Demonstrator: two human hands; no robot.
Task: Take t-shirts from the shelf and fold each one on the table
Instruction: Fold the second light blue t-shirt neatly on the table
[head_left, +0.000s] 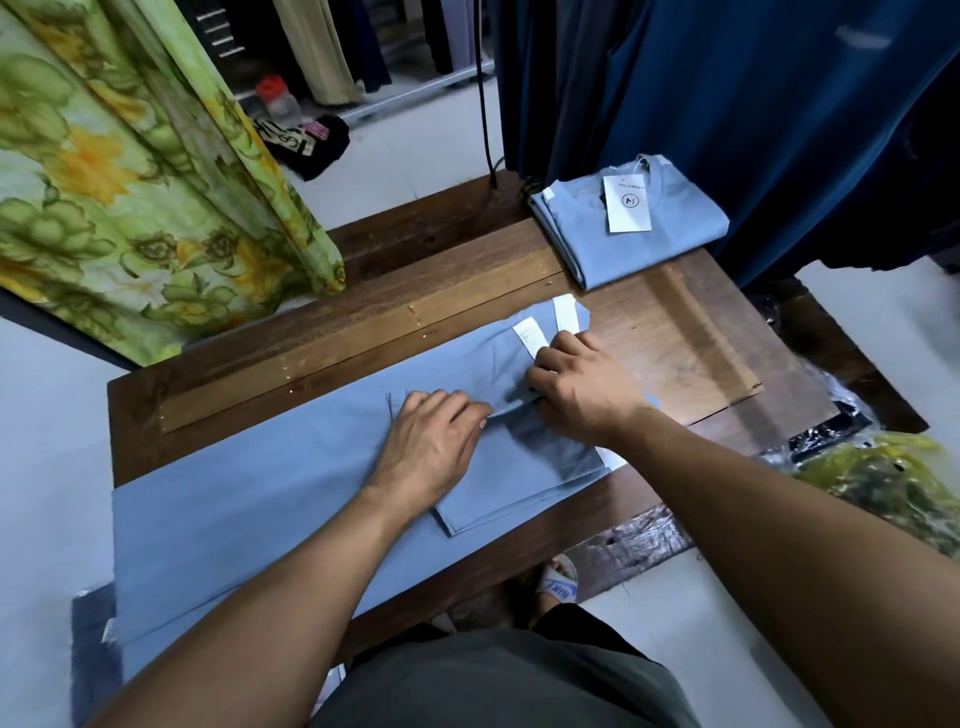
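A light blue t-shirt (249, 488) lies lengthwise across the wooden table (467, 280), its left end hanging over the table's left edge. Its right side is folded in, with a sleeve flap near the front edge and two white tags near the far end. My left hand (431, 447) lies on the shirt's middle, fingertips pinching a crease in the fabric. My right hand (576, 389) grips the same fold at the collar end, fingers curled into the cloth beside the tags. A second light blue t-shirt (582, 234), folded and bearing a white hang tag, sits at the table's far right corner.
A green and yellow floral curtain (130, 182) hangs at the left of the table. Dark blue garments (753, 104) hang behind the folded shirt. Plastic-wrapped packages (883, 467) lie at the right. A black cable (485, 104) drops onto the far edge. A sandalled foot (558, 584) shows under the table.
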